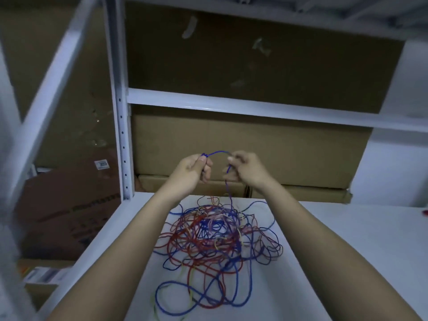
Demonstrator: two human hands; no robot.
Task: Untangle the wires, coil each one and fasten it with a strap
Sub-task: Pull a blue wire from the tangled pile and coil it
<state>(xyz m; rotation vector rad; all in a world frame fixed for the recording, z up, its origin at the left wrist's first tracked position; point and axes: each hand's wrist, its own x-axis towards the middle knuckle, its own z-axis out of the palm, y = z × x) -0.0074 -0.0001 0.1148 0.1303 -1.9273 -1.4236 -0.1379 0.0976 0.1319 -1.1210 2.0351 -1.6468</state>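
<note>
A tangled heap of blue, red, pink and yellow wires lies on the white shelf in front of me. Both hands are raised above its far side. My left hand pinches one end of a blue wire between thumb and fingers. My right hand pinches the same wire a short way along, so that it arches between the hands. From my right hand the blue wire hangs down into the heap. No strap is visible.
A white perforated upright post stands at the shelf's left rear corner. Brown cardboard boxes fill the space behind the shelf. A small red object sits at the right edge. More boxes lie lower left.
</note>
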